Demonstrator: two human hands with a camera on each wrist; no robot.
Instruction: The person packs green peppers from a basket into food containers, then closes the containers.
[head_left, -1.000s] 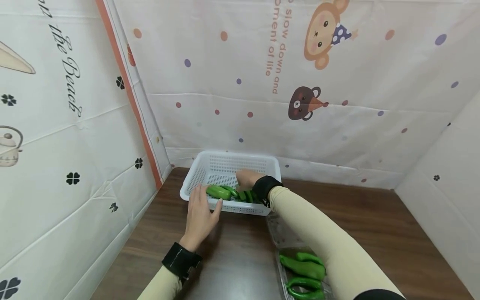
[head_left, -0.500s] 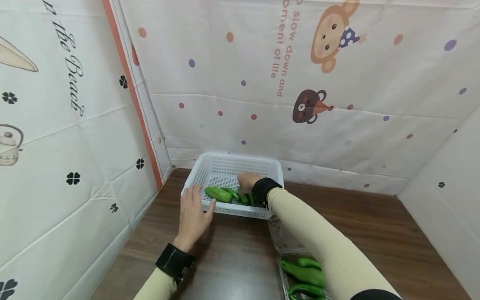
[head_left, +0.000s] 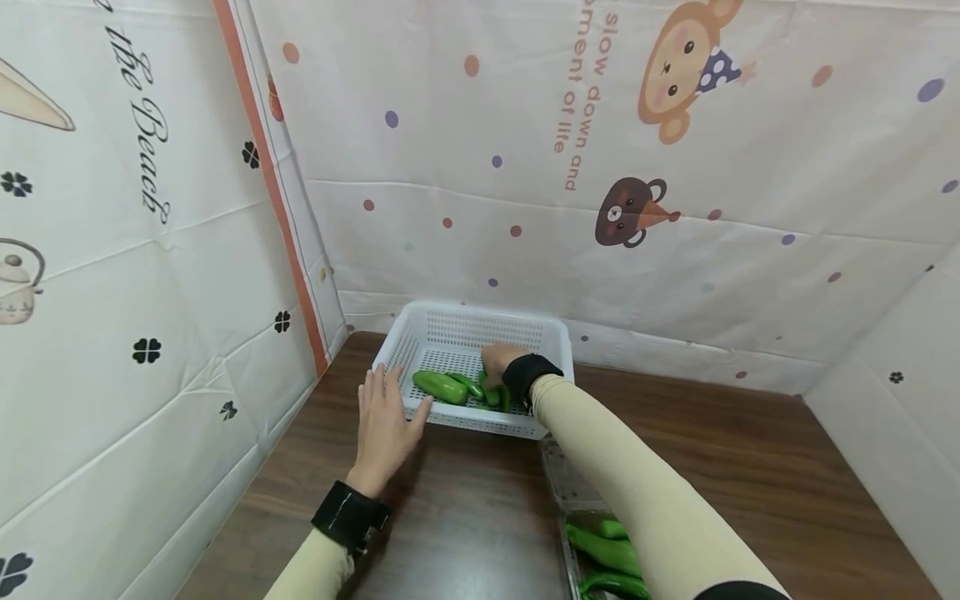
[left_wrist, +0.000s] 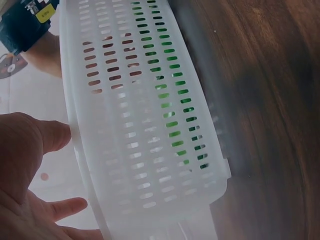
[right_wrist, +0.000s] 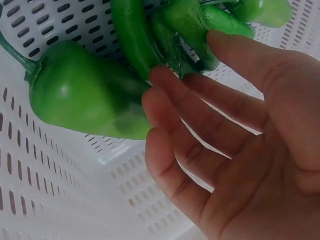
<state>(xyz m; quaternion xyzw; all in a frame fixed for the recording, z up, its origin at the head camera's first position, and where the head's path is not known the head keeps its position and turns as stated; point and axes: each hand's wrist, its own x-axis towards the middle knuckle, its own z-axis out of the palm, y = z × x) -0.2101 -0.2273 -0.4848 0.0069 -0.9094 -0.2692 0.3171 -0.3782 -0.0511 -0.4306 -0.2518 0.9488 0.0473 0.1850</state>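
Right hand [right_wrist: 235, 150], fingers relaxed and unclenched, rested against the glossy green peppers [head_left: 441, 387] inside the white perforated plastic basket [head_left: 472, 329], while the flat left hand [head_left: 384, 425] steadied its near rim; placing step apparently finishing, withdrawal toward remaining peppers seemed due.

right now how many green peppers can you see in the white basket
4 at least: a fat one at the left, a long thin one, two more by the right hand. Others may be hidden.
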